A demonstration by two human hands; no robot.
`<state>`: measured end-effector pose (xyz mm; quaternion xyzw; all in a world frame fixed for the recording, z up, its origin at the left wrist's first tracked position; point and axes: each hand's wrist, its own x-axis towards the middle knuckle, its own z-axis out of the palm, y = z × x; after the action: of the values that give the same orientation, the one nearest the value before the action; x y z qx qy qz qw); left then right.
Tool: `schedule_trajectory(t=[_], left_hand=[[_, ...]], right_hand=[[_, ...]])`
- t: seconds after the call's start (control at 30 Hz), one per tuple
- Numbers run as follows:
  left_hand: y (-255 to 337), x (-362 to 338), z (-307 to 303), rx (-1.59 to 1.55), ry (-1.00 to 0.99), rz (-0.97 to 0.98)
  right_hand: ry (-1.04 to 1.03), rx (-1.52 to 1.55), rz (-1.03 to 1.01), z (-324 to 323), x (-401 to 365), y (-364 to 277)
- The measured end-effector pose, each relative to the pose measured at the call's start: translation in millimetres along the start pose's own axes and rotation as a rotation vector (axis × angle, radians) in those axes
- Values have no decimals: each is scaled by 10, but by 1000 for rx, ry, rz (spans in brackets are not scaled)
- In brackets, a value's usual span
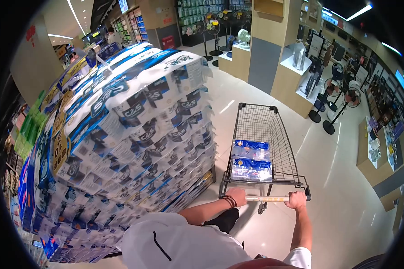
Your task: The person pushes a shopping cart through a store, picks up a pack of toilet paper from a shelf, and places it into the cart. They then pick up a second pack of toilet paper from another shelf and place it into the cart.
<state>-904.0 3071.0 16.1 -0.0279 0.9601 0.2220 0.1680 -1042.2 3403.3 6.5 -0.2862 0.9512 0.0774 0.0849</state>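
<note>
My left hand is wrapped round the left end of the shopping cart handle, with dark bracelets on the wrist. Toward the handle's other end, my right hand is closed on it too. The wire shopping cart stretches ahead of me. Inside its basket, near my side, lie two blue-and-white plastic-wrapped packs, a nearer pack and a farther pack; their contents are too small to make out.
A tall stack of wrapped tissue packs rises close on the left. Shiny floor runs ahead. A wooden pillar with display steps stands beyond the cart. Standing fans are at the right, near a low display counter.
</note>
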Motion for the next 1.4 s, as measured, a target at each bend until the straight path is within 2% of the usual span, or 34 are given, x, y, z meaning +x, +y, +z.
schedule_trajectory(t=[0.07, 0.13, 0.2, 0.33, 0.6, 0.8, 0.93, 1.0, 1.1, 1.33, 1.4], left_hand=[[-22, 172, -54, -25, -49, -14], [-153, 413, -45, -70, -119, 75], [-171, 584, -121, -142, -191, 48], [-262, 947, -283, -222, -257, 8], [-342, 1658, -601, -308, -200, -101], [-421, 2161, -880, -302, -25, -216], [-548, 2508, -1096, -235, 36, -273], [-643, 2705, -1180, -212, 78, -286], [-750, 2967, -1399, -194, 96, -408], [-1143, 3581, -1784, -83, 120, -569], [-1296, 3783, -1801, -81, 143, -636]], right_hand=[[-55, -17, -30, -15, 260, 158], [-36, -31, -129, 51, 598, 292], [-78, -65, -187, -17, 845, 309], [-154, -93, -177, -72, 1471, 491], [-11, -40, -391, -271, 2773, 790], [47, -84, -457, -429, 3815, 851], [16, -100, -486, -645, 4472, 766], [86, -79, -531, -678, 4821, 745], [159, -59, -567, -817, 5285, 624], [243, 1, -690, -942, 6509, 353], [166, -33, -706, -1126, 6765, 275]])
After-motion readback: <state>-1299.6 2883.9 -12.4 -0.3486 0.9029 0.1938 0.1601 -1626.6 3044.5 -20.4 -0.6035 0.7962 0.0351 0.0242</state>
